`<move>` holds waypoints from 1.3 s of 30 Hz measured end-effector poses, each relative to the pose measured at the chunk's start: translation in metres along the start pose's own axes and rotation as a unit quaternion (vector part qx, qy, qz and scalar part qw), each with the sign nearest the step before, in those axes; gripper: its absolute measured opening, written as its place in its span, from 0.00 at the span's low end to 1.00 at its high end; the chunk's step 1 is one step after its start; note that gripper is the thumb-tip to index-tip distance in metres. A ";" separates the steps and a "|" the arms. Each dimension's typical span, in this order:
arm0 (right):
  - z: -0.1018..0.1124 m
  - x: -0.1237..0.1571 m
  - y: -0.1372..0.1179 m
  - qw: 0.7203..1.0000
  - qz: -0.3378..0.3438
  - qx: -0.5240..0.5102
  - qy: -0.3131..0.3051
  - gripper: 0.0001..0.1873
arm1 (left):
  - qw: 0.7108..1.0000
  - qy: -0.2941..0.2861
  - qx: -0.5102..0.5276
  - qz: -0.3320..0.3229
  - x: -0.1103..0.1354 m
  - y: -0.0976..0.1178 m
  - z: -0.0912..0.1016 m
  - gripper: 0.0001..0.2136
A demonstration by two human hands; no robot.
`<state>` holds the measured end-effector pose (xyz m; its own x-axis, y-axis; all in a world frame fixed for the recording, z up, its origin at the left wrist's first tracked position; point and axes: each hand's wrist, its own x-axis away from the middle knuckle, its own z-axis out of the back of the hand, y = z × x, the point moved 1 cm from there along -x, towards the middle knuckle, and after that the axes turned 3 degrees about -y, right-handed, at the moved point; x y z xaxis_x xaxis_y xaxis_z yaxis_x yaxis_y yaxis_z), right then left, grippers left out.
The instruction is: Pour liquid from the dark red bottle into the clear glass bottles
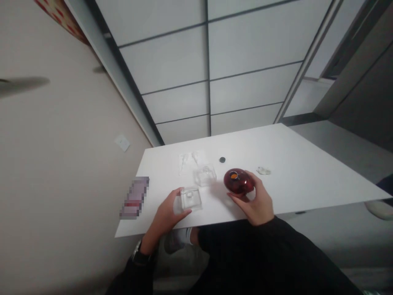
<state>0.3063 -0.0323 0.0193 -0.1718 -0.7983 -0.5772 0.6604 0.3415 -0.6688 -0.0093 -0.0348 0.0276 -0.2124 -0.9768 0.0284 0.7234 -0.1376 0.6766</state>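
My left hand [167,211] grips a clear square glass bottle [190,199] between thumb and fingers near the table's front edge. A round neck shows on its top. Just behind it stands a second clear square bottle [205,175], untouched. My right hand [259,200] is wrapped round the side of a dark red rounded bottle [242,185]. That bottle tilts a little, and its uncapped neck shows orange inside. A small round black cap [222,159] lies on the table behind the red bottle.
On the white table [294,176], a clear packet with thin pieces [188,162] lies at the back, and crumpled clear plastic [263,170] lies right of the red bottle. A blurred-out purple item [135,198] is at the left edge, near the wall [76,164]. White panelled doors [178,73] stand behind.
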 end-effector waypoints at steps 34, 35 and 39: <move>-0.001 0.008 0.012 0.994 -0.065 -0.084 -0.022 0.37 | 0.990 -0.070 -0.039 -0.119 -0.110 0.058 0.023 0.42; -0.001 0.008 0.012 0.994 -0.060 -0.083 -0.023 0.37 | 0.990 -0.070 -0.035 -0.121 -0.112 0.058 0.021 0.42; 0.001 0.008 0.011 0.995 -0.051 -0.075 -0.029 0.35 | 0.991 -0.062 -0.018 -0.120 -0.108 0.055 0.016 0.41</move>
<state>0.3126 -0.0355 0.0081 -0.1875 -0.8581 -0.4781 0.5245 0.3241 -0.7873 0.0432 0.0659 0.0731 -0.4584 -0.8879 -0.0394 0.6646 -0.3718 0.6481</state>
